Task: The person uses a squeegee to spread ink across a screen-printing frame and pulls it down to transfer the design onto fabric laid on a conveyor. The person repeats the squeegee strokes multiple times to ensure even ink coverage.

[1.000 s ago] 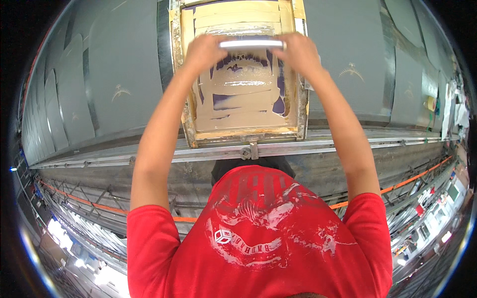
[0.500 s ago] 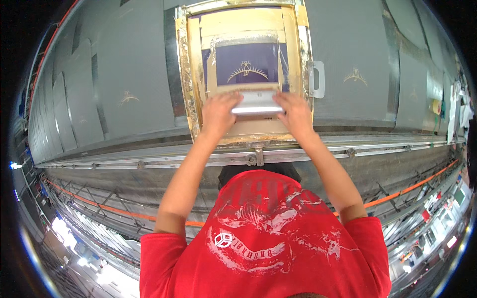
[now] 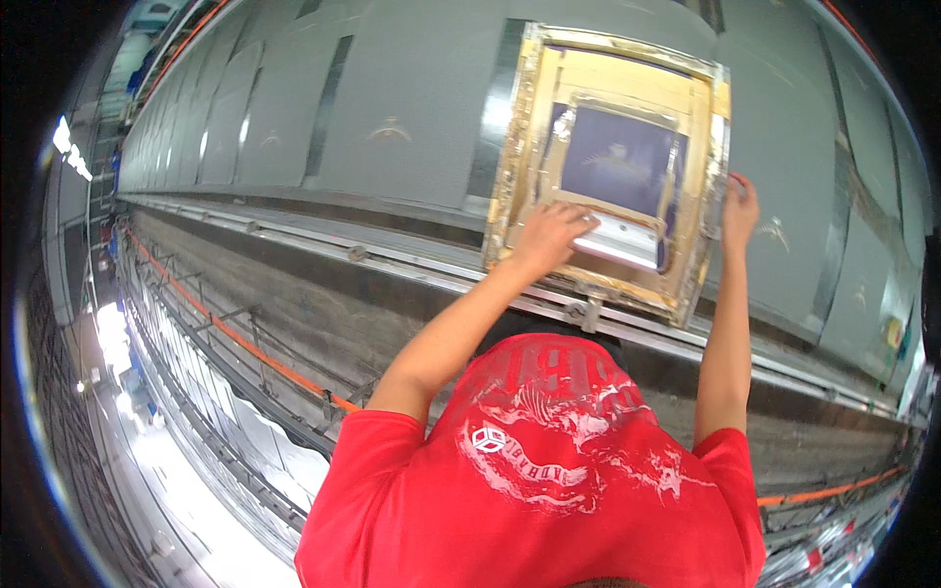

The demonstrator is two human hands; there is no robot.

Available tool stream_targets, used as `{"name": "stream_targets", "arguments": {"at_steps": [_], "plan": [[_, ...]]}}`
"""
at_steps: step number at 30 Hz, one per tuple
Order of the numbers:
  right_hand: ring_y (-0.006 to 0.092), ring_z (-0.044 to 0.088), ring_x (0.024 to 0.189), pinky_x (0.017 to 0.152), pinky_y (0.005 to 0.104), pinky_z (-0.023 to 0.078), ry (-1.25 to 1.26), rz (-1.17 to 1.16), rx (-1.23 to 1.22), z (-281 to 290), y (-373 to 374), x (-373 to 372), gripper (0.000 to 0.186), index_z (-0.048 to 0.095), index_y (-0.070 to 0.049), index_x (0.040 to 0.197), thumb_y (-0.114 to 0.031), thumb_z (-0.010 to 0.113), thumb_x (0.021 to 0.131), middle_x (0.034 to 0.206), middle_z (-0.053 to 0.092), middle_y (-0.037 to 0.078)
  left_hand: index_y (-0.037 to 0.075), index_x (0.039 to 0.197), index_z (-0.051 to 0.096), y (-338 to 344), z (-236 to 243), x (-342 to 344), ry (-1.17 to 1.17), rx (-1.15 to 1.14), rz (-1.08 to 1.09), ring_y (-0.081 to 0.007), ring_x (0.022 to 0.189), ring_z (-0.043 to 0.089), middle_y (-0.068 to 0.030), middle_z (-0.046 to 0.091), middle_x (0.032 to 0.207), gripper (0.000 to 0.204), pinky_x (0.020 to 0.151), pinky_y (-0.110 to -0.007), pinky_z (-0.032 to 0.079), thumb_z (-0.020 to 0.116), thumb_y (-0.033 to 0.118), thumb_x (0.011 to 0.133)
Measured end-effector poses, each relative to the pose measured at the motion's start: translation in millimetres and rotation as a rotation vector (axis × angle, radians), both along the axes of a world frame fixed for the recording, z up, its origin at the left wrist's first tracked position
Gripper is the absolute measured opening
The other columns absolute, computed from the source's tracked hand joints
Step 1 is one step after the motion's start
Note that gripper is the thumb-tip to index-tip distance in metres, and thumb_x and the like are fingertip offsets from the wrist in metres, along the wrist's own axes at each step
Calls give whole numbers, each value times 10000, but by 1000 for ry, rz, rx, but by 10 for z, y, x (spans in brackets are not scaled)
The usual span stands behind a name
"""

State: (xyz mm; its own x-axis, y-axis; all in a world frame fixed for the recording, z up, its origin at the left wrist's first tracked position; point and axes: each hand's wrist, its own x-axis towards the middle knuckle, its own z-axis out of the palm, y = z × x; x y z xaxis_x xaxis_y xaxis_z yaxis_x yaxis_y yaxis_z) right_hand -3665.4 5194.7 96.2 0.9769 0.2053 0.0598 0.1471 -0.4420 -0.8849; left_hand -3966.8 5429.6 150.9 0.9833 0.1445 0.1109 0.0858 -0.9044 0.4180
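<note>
A screen-printing frame (image 3: 512,137) with worn, tape-covered edges lies tilted on the long grey table, right of the middle. Its purple mesh window (image 3: 637,191) carries a faint arched design. Across the near part of the screen rests a silver squeegee (image 3: 619,242). My left hand (image 3: 554,238) is closed on the squeegee's left end. At the frame's right side my right hand (image 3: 740,211) has its fingers curled at the side handle, which the hand mostly hides.
Grey sheets on the table (image 3: 421,69) bear small arched pale-gold prints (image 3: 389,130). A metal rail (image 3: 431,269) runs along the near edge, with a clamp (image 3: 585,312) at the frame's near side. An orange bar (image 3: 265,361) runs below on my side.
My right hand has let go of the squeegee and moved right to the frame's side handle. My left hand stays on the squeegee. The whole view has turned, and the frame appears farther right.
</note>
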Motion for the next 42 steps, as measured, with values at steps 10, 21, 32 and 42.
{"name": "stream_targets", "arguments": {"at_steps": [10, 21, 32, 42], "plan": [[87, 373, 616, 548, 299, 318, -13, 7, 170, 110, 2068, -1335, 244, 692, -105, 1141, -296, 624, 1005, 667, 435, -45, 195, 1188, 716, 1671, 206, -1204, 8, -5, 111, -231, 1176, 594, 7, 672, 1267, 527, 933, -404, 468, 713, 27, 688], [80, 343, 581, 535, 292, 301, -1, -24, 80, 352, 2779, -1918, 209, 708, -96, 1124, -248, 635, 999, 612, 372, -46, 189, 1271, 672, 2420, 316, -1738, 90, 73, 68, -221, 1205, 584, 25, 641, 1353, 637, 928, -395, 474, 738, 12, 663], [196, 481, 596, 628, 371, 440, 21, 10, -143, 461, 2798, -1899, 238, 703, -101, 1155, -239, 618, 982, 643, 517, 114, 232, 1331, 623, 2323, 333, -2317, 129, 98, -10, -205, 1255, 566, 40, 612, 1399, 723, 917, -395, 458, 758, 34, 649], [279, 624, 1103, 934, 437, 478, -510, 605, -410, 1398, 3474, -1791, 466, 728, -129, 1202, -437, 743, 853, 1138, 695, 101, 204, 1162, 747, 3556, 567, -448, 231, -120, 132, -301, 1029, 685, -73, 733, 1142, 446, 873, -423, 537, 674, 42, 753]]}}
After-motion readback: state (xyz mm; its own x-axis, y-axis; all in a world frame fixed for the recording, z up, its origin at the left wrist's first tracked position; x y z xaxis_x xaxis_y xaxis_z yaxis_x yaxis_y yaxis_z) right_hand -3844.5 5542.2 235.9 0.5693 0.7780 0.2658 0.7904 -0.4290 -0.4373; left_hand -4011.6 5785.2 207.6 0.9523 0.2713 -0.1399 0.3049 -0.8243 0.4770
